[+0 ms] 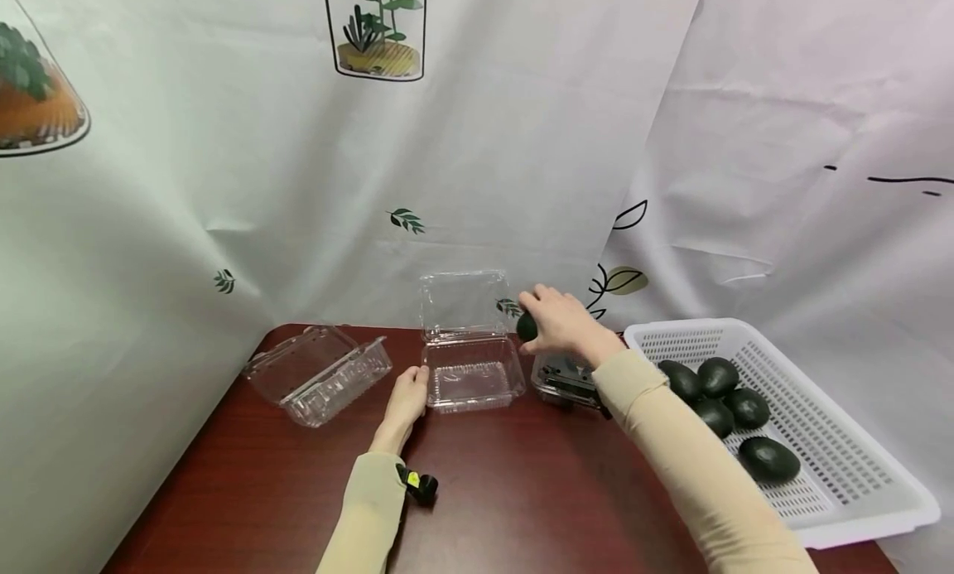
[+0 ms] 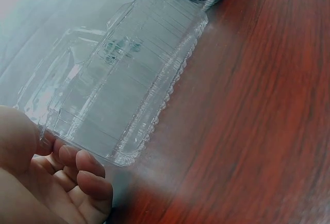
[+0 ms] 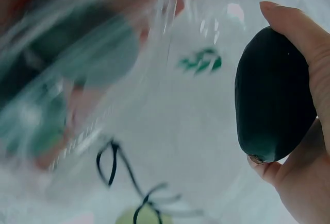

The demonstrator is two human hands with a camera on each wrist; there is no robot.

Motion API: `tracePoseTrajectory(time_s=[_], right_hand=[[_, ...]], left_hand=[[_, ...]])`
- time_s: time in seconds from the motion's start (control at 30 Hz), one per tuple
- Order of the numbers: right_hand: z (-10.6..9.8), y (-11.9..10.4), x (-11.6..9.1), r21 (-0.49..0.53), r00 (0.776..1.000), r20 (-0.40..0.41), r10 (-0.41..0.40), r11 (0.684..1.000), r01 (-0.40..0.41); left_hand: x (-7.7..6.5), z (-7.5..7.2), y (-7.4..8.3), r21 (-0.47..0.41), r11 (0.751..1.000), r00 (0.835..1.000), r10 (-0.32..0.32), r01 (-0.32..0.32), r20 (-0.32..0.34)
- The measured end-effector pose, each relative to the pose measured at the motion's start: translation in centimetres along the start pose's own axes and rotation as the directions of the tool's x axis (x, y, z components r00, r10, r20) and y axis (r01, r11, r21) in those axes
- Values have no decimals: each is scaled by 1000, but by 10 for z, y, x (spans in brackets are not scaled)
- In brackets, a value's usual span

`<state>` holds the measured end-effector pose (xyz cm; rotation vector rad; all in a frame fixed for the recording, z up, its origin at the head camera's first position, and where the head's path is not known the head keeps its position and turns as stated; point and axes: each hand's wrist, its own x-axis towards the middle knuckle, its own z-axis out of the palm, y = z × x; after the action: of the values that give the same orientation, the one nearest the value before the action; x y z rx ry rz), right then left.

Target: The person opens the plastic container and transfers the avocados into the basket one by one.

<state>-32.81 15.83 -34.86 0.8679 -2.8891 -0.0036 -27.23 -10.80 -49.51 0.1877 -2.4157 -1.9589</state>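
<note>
My right hand (image 1: 562, 321) grips a dark green avocado (image 3: 276, 95), held lengthwise between thumb and fingers. It is raised above the table, beside the right end of an open clear plastic clamshell box (image 1: 477, 379). That box's lid (image 1: 464, 305) stands up at the back, and no fruit shows inside. At the box's left end, my left hand (image 1: 407, 396) pinches the rim; curled fingers (image 2: 90, 175) show against the corner in the left wrist view. Under my right wrist sits a closed clamshell box (image 1: 562, 379) with dark contents, partly hidden by the arm.
A white perforated basket (image 1: 827, 417) at the right holds several avocados (image 1: 769, 460). Another open clear clamshell box (image 1: 328, 379) lies tilted at the left of the dark red table (image 1: 507, 491). A printed white cloth (image 1: 522, 143) hangs right behind the table.
</note>
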Motion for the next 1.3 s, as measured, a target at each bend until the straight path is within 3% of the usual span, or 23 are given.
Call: tracePoseTrajectory(time_s=[0.37,0.7,0.9,1.1,1.3], right_hand=[[-34,69,-45,-62,996,-25,88,994,-89],[-46,116,-91,-13,983,-6,186,983,-186],[-40,138,-109,7,963,32,269,963,-269],[-25,154,-135,53,952,77,295,953,-299],[-16,173,-162,64,938,58,342,936,-345]], left_hand=[[2,2,-3,6,1000,1000,7,-7,-2],[2,1,-4,14,1000,1000,2,-2,14],[2,-4,-3,14,1000,1000,0,1,-9],[2,-6,-5,21,1000,1000,-2,2,-12],[3,-2,-1,21,1000,1000,-2,2,9]])
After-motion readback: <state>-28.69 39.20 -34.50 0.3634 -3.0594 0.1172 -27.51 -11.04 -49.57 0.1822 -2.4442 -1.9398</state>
